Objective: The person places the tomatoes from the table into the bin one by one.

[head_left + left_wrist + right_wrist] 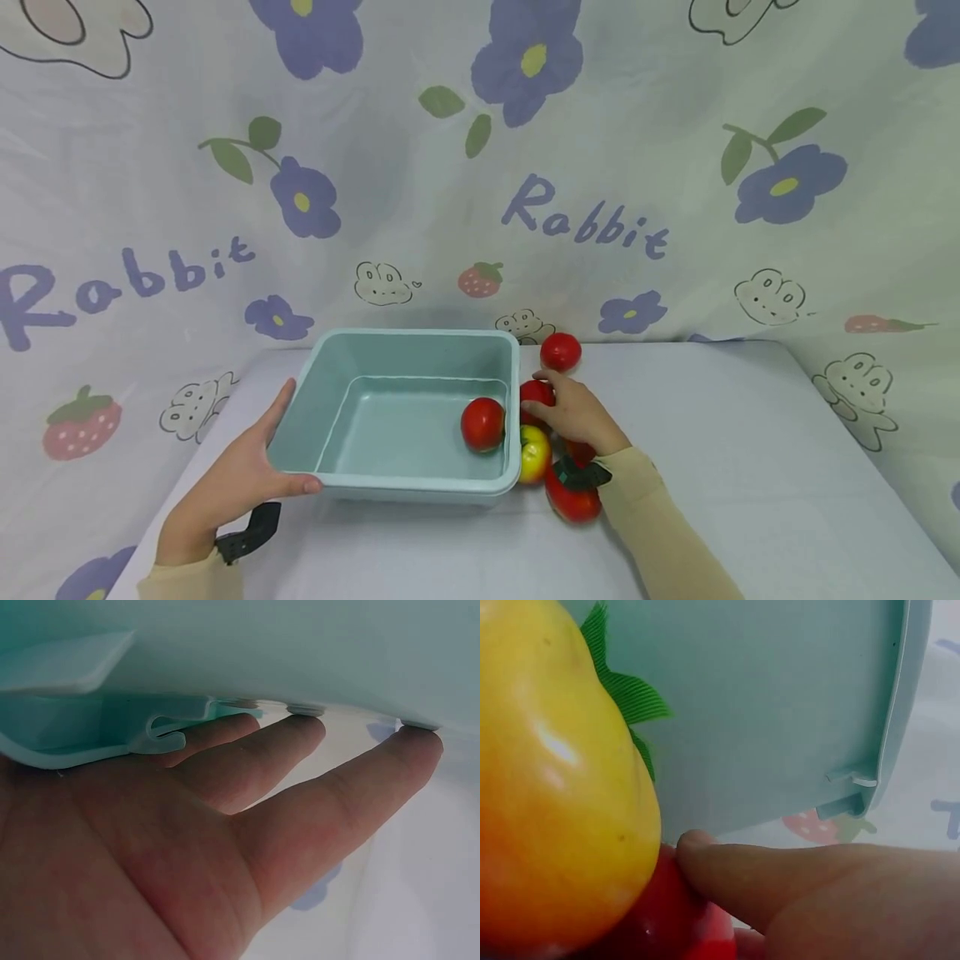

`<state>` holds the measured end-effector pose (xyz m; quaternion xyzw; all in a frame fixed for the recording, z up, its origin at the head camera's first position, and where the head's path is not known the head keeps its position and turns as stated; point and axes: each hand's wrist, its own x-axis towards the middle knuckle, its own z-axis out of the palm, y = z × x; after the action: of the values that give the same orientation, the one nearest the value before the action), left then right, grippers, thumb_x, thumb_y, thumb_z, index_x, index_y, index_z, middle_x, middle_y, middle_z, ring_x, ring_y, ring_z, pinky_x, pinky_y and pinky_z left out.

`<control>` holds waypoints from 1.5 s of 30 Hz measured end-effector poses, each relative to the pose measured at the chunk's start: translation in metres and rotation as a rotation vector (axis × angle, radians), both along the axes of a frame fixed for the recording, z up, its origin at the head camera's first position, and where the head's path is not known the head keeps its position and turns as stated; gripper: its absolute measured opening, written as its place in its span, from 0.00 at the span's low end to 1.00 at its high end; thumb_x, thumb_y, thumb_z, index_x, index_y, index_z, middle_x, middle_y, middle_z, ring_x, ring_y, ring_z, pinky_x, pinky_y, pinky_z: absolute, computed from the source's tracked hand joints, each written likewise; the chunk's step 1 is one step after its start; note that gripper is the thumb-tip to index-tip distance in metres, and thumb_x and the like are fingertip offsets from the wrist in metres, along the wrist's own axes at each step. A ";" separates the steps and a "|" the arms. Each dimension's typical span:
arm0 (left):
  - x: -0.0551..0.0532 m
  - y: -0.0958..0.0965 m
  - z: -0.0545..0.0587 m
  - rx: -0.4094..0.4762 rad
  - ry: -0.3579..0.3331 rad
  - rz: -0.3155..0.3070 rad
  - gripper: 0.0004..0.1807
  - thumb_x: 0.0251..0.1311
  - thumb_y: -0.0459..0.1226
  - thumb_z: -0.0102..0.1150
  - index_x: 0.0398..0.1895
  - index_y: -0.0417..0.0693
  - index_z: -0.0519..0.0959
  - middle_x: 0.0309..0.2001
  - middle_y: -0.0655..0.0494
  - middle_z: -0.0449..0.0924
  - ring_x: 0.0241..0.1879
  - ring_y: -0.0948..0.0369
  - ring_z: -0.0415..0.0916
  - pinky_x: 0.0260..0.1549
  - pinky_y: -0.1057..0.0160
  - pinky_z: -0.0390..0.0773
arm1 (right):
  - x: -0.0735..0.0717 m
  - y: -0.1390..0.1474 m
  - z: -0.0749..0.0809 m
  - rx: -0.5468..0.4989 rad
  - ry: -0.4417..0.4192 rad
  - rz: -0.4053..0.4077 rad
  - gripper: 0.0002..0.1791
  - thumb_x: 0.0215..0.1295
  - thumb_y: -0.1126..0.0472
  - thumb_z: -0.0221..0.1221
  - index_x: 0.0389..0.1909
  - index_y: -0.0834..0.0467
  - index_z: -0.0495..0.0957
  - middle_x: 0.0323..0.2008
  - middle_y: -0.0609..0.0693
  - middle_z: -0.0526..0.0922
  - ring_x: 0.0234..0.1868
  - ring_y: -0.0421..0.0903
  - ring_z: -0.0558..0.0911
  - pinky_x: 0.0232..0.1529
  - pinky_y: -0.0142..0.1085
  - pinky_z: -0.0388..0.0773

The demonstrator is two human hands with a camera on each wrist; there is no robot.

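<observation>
A pale blue-green plastic bin (405, 482) stands in the middle of the head view, a red tomato (482, 423) lying at its right end. My left hand (236, 475) is at the bin's left front corner. Its fingers (337, 802) stretch out straight, tips against the bin's outer wall in the left wrist view. Beyond the bin's right side, my right hand (576, 410) grips another red tomato (534, 393) between thumb and fingers. A yellow tomato (535, 457) with green leaves lies just in front of that one and fills the left of the right wrist view.
At the back, a red tomato (561, 352) rests past the bin's far right corner. A larger red one (573, 502) lies below my right wrist, with more red (581, 451) partly hidden under it. Patterned cloth (420, 192) hangs behind the white table (750, 467).
</observation>
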<state>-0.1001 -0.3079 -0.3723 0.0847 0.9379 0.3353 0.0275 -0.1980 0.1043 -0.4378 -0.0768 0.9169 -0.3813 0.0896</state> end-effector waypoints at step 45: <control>0.000 0.000 0.003 -0.030 0.001 0.003 0.70 0.36 0.45 0.75 0.71 0.66 0.28 0.67 0.30 0.49 0.55 0.40 0.62 0.45 0.34 0.67 | 0.020 0.011 0.049 -0.169 0.286 -0.098 0.37 0.53 0.50 0.66 0.64 0.50 0.64 0.53 0.50 0.74 0.48 0.49 0.75 0.40 0.42 0.81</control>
<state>-0.0999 -0.3075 -0.3690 0.0829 0.9430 0.3210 0.0279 -0.1780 0.1149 -0.3889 -0.0925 0.8876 -0.4462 -0.0673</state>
